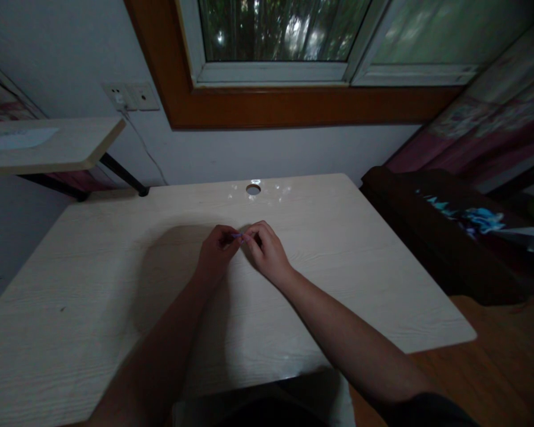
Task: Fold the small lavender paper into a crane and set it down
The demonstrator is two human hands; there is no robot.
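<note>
Between my fingertips sits a small purple piece (237, 235), pale lilac in this dim light, thin and short, showing only as a sliver where my two hands meet. My left hand (216, 252) is curled, thumb and forefinger pinched on one end of it; my right hand (267, 252) is closed the same way on the other end, the rest of its fingers folded under. Both hands hover low over the middle of the desk (93, 284), a pale wood-grain top, a little nearer than the round cable hole (253, 189) at its far edge.

Most of the piece is covered by my own fingers (so I cannot tell its full shape or what it is made of). Whether my knuckles touch the desk is also hard to judge, since the shadow beneath them is heavy. Above left, the wall sockets (131, 96) have a thin cable (146, 151) trailing down behind the desk. The dark furniture (427, 237) on the right is blurred, and something blue (480, 218) on it cannot be made out.
</note>
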